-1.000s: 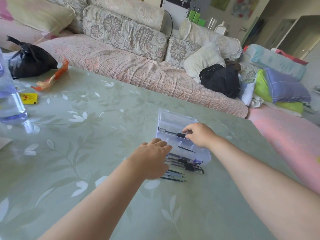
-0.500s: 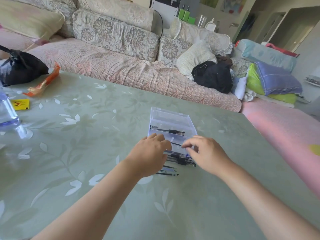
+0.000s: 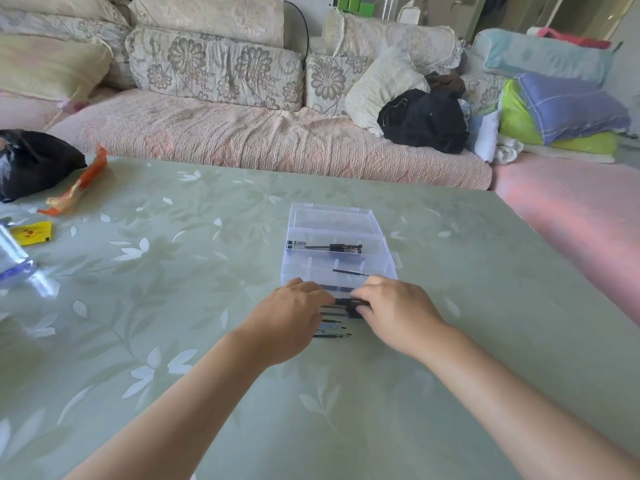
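A long sofa (image 3: 242,140) under a crinkled pink cover runs along the far edge of the counter (image 3: 173,306), which wears a pale green cloth printed with white leaves. Floral back cushions (image 3: 214,69) line the sofa. At its right end lie a black garment (image 3: 424,121) and a pile of folded bedding (image 3: 561,109) in blue, violet and lime. Soft daylight fills the room.

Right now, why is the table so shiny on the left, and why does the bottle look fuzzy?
Head view: daylight bounces off the glossy table, leaving a white glare streak beside the clear plastic bottle; the bottle sits at the frame's edge, where the wide lens stretches and smears it; the pens by the clear box look fairly sharp, with only soft shadows.
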`<state>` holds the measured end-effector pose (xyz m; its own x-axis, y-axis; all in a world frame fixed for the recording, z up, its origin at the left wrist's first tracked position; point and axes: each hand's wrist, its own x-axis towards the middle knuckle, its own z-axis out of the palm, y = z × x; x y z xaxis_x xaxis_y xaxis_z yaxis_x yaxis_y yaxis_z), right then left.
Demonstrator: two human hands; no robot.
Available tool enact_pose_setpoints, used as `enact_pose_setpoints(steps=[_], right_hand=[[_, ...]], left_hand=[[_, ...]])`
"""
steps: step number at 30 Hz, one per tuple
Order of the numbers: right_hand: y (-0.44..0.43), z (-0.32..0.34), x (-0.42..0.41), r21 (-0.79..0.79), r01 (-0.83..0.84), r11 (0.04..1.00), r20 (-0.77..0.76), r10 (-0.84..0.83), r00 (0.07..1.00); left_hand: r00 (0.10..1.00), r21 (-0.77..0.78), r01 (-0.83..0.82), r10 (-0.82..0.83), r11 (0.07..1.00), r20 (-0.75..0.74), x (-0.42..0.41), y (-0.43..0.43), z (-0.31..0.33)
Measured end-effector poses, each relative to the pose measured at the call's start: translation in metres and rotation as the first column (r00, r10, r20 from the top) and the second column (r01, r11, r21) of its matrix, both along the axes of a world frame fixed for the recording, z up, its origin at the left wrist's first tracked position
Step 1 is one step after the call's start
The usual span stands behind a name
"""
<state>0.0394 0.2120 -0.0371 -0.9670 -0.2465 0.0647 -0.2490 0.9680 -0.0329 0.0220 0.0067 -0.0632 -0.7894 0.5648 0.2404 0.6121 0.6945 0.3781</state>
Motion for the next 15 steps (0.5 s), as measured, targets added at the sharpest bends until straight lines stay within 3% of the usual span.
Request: enact_pose_setpoints(steps=[5, 15], right_hand=[[-0.0016, -0.0046, -0.0005, 0.115, -0.005, 0.993, 0.024, 0.002, 1.000], [-0.0029, 0.0024, 0.0001, -0.028, -0.009, 1.000, 0.022, 0.010, 1.000]], left_hand=[[1.000, -0.002, 0.000, 0.000, 1.000, 0.009, 0.0012, -0.0003, -0.0024], [0.999, -0.015, -0.032, 0.031, 0.999, -0.026, 0.0023, 0.0023, -0.0048]])
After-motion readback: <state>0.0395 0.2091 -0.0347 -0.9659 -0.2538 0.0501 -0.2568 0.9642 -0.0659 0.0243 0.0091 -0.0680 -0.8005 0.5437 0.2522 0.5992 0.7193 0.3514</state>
